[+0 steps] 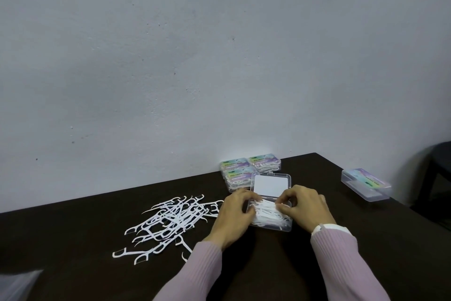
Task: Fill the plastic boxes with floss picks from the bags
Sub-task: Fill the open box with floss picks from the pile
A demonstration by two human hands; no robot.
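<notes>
Both hands pinch a bundle of floss picks [267, 213] inside the open plastic box [271, 203], low and right of centre: the left hand [233, 215] at its left end, the right hand [303, 208] at its right, fingers curled. The picks should be pressed flat and parallel so the lid can close. Both wrists angle inward. Loose picks [168, 220] lie at lower left.
</notes>
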